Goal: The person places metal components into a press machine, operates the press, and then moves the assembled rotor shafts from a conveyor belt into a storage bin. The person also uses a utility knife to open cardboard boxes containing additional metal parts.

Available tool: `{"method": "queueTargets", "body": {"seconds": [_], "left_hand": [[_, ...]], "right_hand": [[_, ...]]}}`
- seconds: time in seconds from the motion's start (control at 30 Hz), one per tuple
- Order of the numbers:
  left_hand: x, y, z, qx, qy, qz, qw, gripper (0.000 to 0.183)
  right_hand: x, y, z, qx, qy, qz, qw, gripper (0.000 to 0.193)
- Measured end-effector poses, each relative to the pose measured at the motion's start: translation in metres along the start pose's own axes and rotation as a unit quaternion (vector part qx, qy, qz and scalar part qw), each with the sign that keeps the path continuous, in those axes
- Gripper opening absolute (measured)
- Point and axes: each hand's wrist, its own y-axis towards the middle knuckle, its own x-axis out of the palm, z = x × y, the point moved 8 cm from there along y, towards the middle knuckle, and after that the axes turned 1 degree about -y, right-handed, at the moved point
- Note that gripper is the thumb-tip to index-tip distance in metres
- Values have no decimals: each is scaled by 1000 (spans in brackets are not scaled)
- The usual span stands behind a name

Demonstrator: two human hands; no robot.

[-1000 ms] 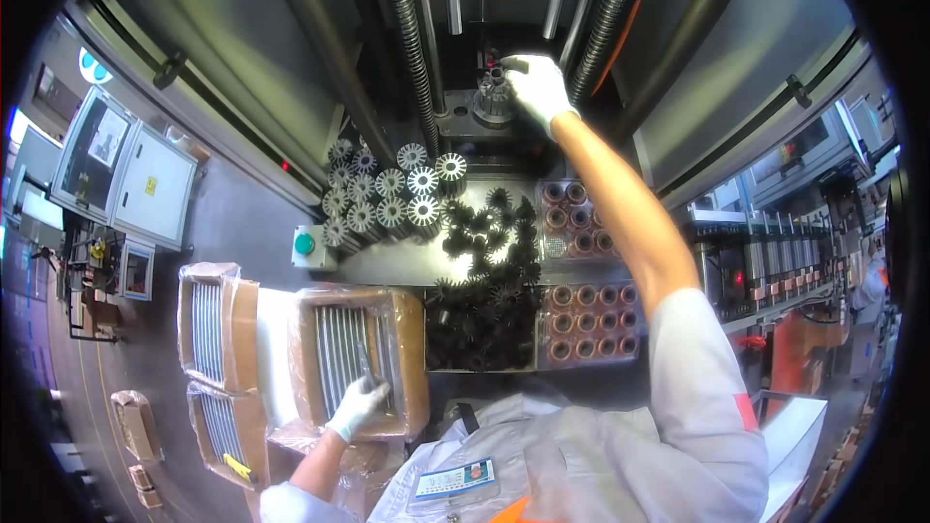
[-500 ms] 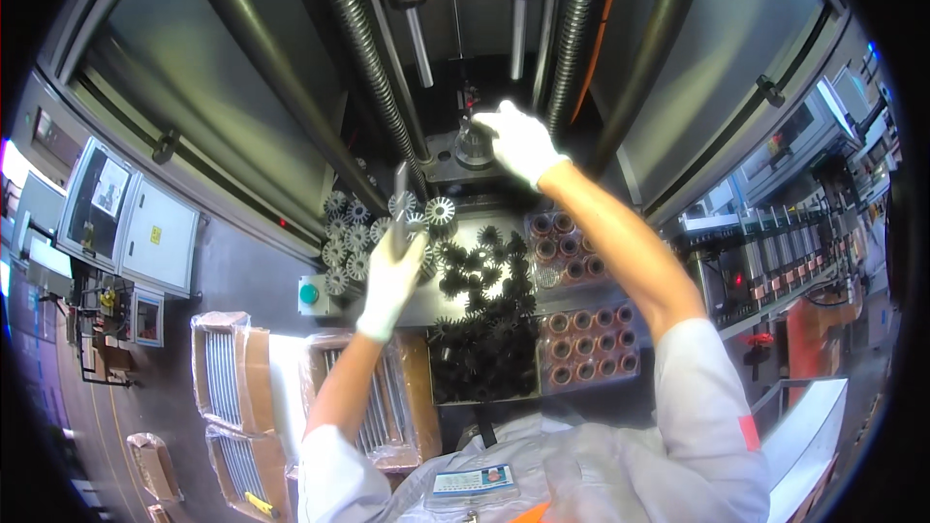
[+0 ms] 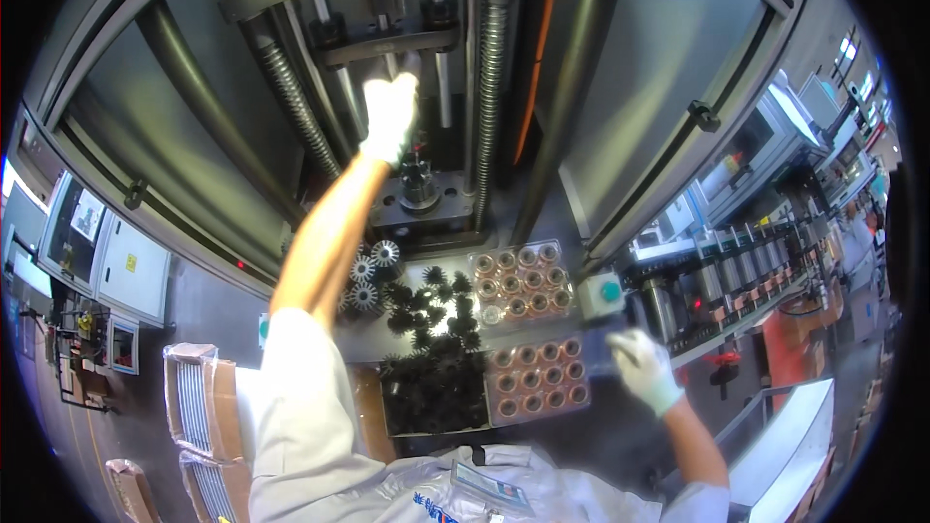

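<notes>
My gloved left hand [image 3: 390, 118] is raised inside the press, closed around a metal shaft. Only a short piece of the shaft [image 3: 392, 64] shows above the fingers, just under the crossbar [image 3: 391, 45]; the glove hides the rest. Below that hand a round metal fixture [image 3: 419, 192] stands on the press base. My gloved right hand [image 3: 643, 370] is at the right, beyond the copper-coloured ring parts [image 3: 529, 376] and just below a box with a green button [image 3: 603, 294]. Its fingers are curled and slightly blurred, and what they hold, if anything, cannot be made out.
Black finned parts [image 3: 436, 368] are piled at the front middle. Silver finned rotors [image 3: 364, 269] stand to their left, partly behind my left arm. A second tray of copper rings [image 3: 523, 281] sits farther back. Open cartons of rods [image 3: 194, 402] are at the left, a conveyor [image 3: 746, 281] at the right.
My left hand has moved from beside the rotors up into the press with the shaft. My right hand has left the fixture and come down to the right. The view has turned.
</notes>
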Motion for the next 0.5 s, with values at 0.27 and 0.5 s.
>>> {"method": "queueTargets", "body": {"seconds": [0.27, 0.5], "left_hand": [[8, -2, 43, -94, 138, -99, 981, 51], [96, -205, 161, -27, -55, -215, 975, 27]], "right_hand": [[30, -154, 120, 382, 281, 93, 875, 23], [29, -187, 105, 326, 200, 30, 923, 24]]}}
